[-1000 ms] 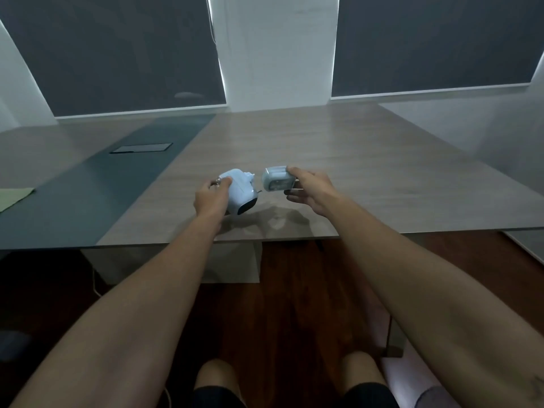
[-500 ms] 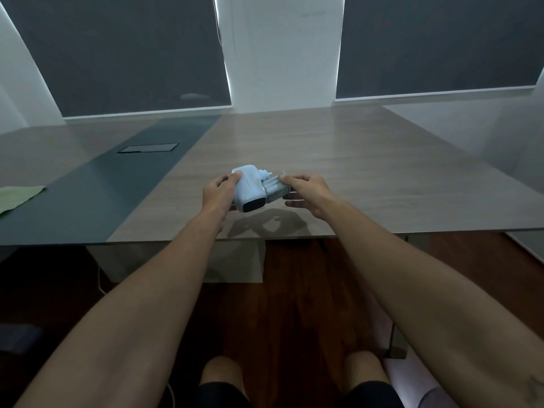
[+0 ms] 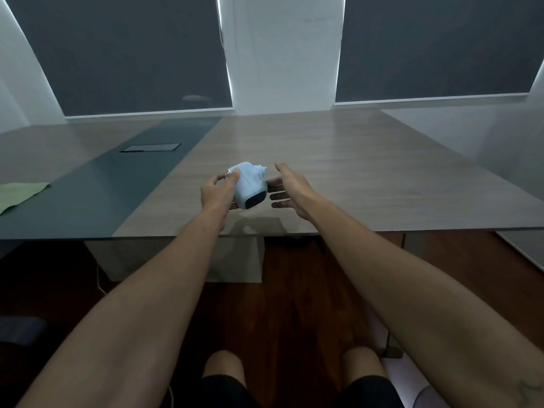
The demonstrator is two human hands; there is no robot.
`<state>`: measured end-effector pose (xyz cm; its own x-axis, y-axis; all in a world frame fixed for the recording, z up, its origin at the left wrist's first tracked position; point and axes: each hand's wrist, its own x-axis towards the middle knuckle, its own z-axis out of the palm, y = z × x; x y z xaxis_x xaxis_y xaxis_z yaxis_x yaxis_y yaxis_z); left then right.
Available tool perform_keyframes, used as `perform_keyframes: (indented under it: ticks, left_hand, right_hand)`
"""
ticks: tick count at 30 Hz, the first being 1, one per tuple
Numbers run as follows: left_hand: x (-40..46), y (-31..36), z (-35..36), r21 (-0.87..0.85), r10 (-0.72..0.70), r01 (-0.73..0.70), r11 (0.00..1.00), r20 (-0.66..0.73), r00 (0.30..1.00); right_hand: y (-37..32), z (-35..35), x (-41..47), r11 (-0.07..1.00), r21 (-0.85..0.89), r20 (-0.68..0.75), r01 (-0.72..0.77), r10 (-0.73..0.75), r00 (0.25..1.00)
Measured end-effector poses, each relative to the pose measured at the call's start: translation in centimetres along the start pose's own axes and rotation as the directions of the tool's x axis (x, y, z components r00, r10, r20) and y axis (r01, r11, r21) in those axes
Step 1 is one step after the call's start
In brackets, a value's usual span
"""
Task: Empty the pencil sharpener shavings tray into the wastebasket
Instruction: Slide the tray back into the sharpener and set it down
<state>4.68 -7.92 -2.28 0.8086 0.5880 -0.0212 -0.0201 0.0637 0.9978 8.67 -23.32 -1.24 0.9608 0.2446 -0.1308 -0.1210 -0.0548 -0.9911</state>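
A light blue pencil sharpener (image 3: 248,184) with a dark front panel is held just above the wooden table (image 3: 353,172), near its front edge. My left hand (image 3: 217,191) grips the sharpener from the left side, by the crank. My right hand (image 3: 290,188) is just right of the sharpener, fingers spread and flat, holding nothing. The shavings tray sits inside the sharpener body and does not show as a separate piece. No wastebasket is in view.
A dark strip (image 3: 117,184) with a closed cable hatch (image 3: 150,147) runs along the table's left part. A green cloth (image 3: 20,194) lies at the far left. Below the table edge are dark wooden floor and my knees (image 3: 223,366).
The tray, held apart in my right hand a second ago, was pushed into the sharpener. My right hand has since let go and opened beside it.
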Motion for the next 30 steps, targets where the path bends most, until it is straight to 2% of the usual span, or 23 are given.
perform_keyframes:
  ticks: [9,13,17,22,26,30]
  left_hand:
    - [-0.2,0.6,-5.0,0.153,0.132,-0.115,0.981,-0.103,0.986]
    - [0.8,0.5,-7.7,0.377,0.269,-0.189,0.907,-0.173,0.947]
    - [1.9,-0.4,-9.1,0.532,0.39,-0.235,0.814,-0.2,0.899]
    - [2.6,-1.8,-9.3,0.581,0.39,-0.195,0.79,-0.231,0.891]
    - [2.6,-2.3,-9.0,0.596,0.409,-0.199,0.778,-0.24,0.881]
    - [2.6,-2.3,-9.0,0.656,0.416,-0.171,0.735,-0.237,0.878]
  right_hand:
    - [0.0,4.3,-0.6,0.996,-0.087,0.085,-0.023,0.03,0.996]
    - [0.1,6.8,0.1,0.991,-0.134,0.083,-0.001,0.012,0.996]
    - [0.7,8.2,1.5,0.975,-0.216,-0.019,0.06,-0.065,0.998]
    - [1.7,7.9,2.6,0.932,-0.338,-0.131,0.131,-0.184,0.974]
    - [2.1,6.7,3.0,0.915,-0.388,-0.191,0.111,-0.198,0.961]
    - [2.4,5.2,2.8,0.863,-0.484,-0.201,0.147,-0.273,0.941]
